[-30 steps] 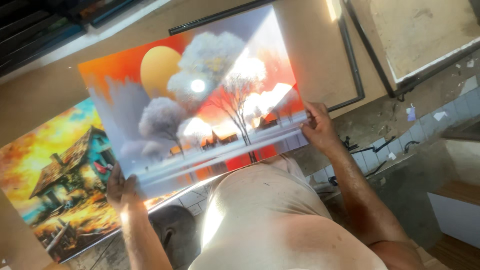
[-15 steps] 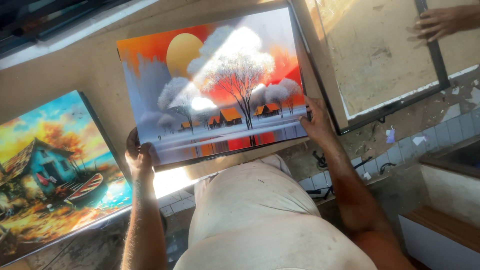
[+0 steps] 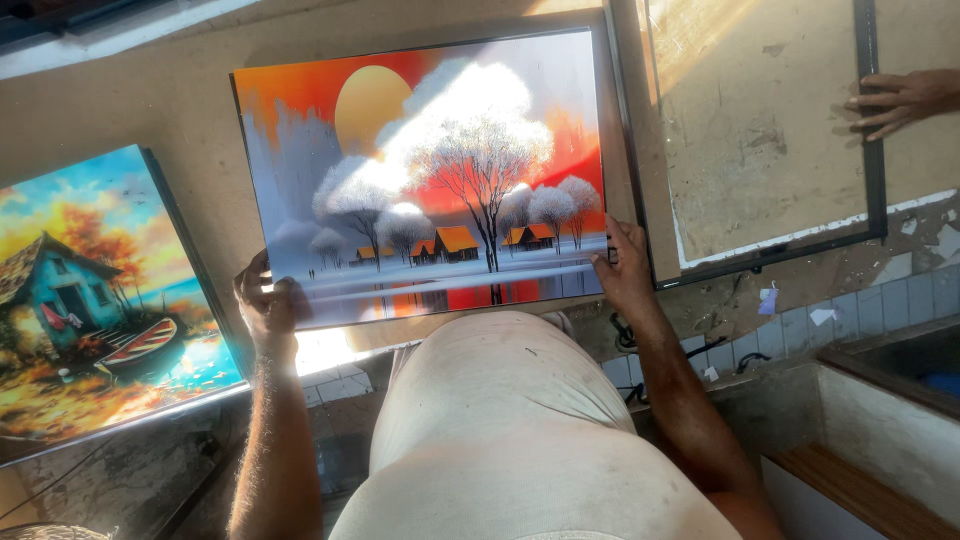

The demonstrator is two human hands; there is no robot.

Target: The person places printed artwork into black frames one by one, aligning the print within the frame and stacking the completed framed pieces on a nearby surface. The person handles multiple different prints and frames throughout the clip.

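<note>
Since a second ago I've swung the winter-tree picture [image 3: 425,175] from tilted to nearly square, flat over the brown board [image 3: 130,100]; seems I'm lining it up. My left hand [image 3: 265,300] clasps its lower left corner, right hand [image 3: 622,268] its lower right edge. Another person's hand [image 3: 900,100] now rests on the black frame [image 3: 870,150].

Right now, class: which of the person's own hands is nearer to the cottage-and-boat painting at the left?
Left. The left hand grips the sunset painting's lower-left corner, just beside the cottage painting; the right hand holds the far lower-right corner.
</note>
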